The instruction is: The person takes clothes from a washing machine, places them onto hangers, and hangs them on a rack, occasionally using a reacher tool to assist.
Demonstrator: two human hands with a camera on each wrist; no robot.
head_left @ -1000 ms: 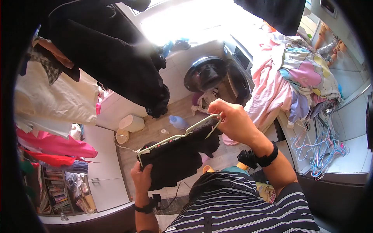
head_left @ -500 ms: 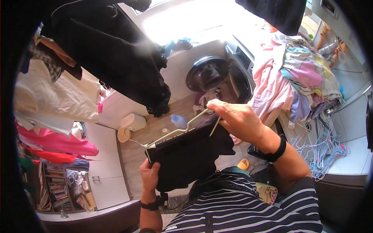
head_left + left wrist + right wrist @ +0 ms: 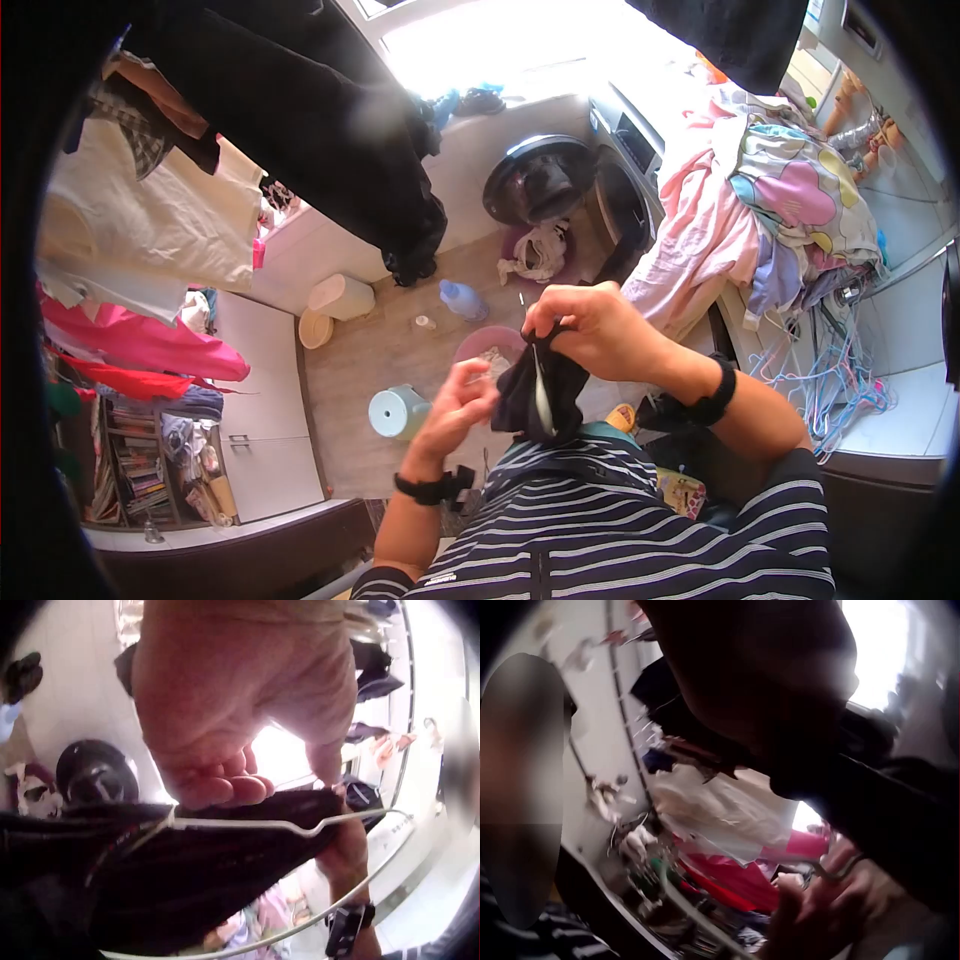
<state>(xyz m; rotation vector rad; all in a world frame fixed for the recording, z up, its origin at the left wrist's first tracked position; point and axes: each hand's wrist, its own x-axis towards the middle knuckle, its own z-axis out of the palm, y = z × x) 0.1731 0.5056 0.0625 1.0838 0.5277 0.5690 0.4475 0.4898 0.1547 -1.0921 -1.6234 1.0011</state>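
My right hand (image 3: 605, 330) pinches the top edge of a black garment (image 3: 520, 385) in front of the striped shirt. A pale green clothes hanger (image 3: 543, 395) shows end-on against the dark cloth; in the left wrist view the hanger (image 3: 247, 823) crosses the black fabric (image 3: 187, 877) lengthwise. My left hand (image 3: 455, 410) is beside the garment's left side, fingers loosely bent, holding nothing. From the left wrist, the left hand's fingers (image 3: 225, 787) hang just above the cloth. The right wrist view is dark and blurred, with the hanger (image 3: 697, 915) passing low across it.
On the floor stand a light blue stool (image 3: 390, 412), a pink basin (image 3: 487, 343), a blue bottle (image 3: 462, 300) and a white bin (image 3: 342, 296). Clothes are piled (image 3: 790, 190) at right above tangled hangers (image 3: 835, 370). Black trousers (image 3: 330, 130) and a white shirt (image 3: 170, 200) hang at left.
The garment and hanger have turned from broadside to nearly end-on and drawn closer to the body. My left hand has let go of the garment's lower left corner and moved up and right.
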